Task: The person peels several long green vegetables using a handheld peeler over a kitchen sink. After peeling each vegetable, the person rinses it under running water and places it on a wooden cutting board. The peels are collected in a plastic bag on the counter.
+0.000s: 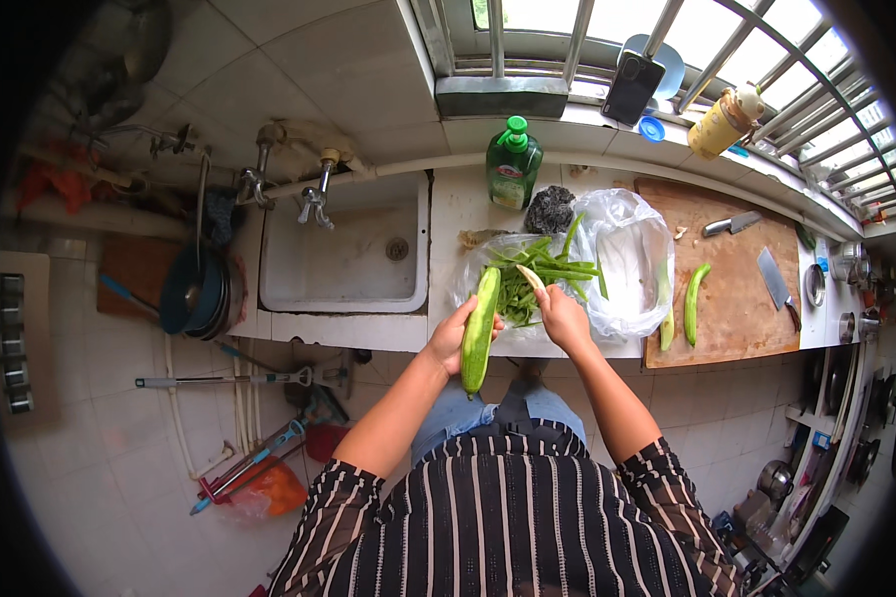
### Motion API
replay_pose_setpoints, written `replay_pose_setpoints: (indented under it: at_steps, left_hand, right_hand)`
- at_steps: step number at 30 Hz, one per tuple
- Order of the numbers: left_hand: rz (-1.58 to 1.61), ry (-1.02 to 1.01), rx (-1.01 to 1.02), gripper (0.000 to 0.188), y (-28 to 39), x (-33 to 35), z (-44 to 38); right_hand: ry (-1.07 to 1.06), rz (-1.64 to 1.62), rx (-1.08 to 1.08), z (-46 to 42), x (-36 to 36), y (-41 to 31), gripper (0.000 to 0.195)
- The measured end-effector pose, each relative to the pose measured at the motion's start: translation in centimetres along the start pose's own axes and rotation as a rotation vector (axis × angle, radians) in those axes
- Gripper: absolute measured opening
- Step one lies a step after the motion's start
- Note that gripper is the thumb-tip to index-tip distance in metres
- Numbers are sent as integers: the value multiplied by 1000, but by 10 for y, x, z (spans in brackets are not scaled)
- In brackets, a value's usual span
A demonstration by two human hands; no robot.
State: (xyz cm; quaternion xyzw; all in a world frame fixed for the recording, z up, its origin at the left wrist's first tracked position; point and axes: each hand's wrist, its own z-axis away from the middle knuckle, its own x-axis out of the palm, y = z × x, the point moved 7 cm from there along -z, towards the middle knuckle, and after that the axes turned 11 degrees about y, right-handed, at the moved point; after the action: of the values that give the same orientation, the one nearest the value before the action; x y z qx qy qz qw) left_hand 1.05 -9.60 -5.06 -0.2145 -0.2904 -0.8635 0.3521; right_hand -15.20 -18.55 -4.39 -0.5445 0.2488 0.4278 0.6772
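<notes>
My left hand [452,339] grips a long green cucumber-like gourd [478,336], held upright in front of the counter edge. Pale strips along its skin show where it has been peeled. My right hand [566,317] holds a slim cream-coloured tool [530,277], probably a peeler; its tip points up and left, apart from the gourd. Beyond both hands, a heap of green peelings [523,298] lies on a thin plastic bag [469,267]. Just right of the heap stands a white basin [627,257] lined with a transparent bag.
A wooden cutting board [732,298] carries a green gourd [693,302], a cleaver [775,280] and a small knife [732,224]. Left is a sink [336,261] with taps [315,198]. Behind the peelings stand a green soap bottle [513,172] and a dark scouring pad [550,210].
</notes>
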Motion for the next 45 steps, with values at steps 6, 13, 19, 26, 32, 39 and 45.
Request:
replay_pose_setpoints:
  at_steps: [6,13,19,26,32,39,45]
  left_hand:
    - [139,-56,-51,53,-8,2,-18]
    - [181,-72,-124,50,-15,8,-13]
    - [127,-14,-71,49,2,3,-2]
    - [98,-159,-117,53,-8,23,12]
    - [171,-26,-80,48,0,5,5]
    - [76,-35,-77,41,-10,-1,3]
    - [-76,-167,23,38,4,25,26]
  right_hand:
    - [-58,-135,-300,53,-31,-61,35]
    - [-106,-75,-360,58,-29,-66,33]
    - [-2,-88,-272,29,-2,-56,35]
    - [-46,42,-169,-9,17,7,43]
    - [-7,29,-64,-3,4,-1,42]
    - [9,-62,-348,48,-14,-57,36]
    - [-51,137,-179,-3,0,8,40]
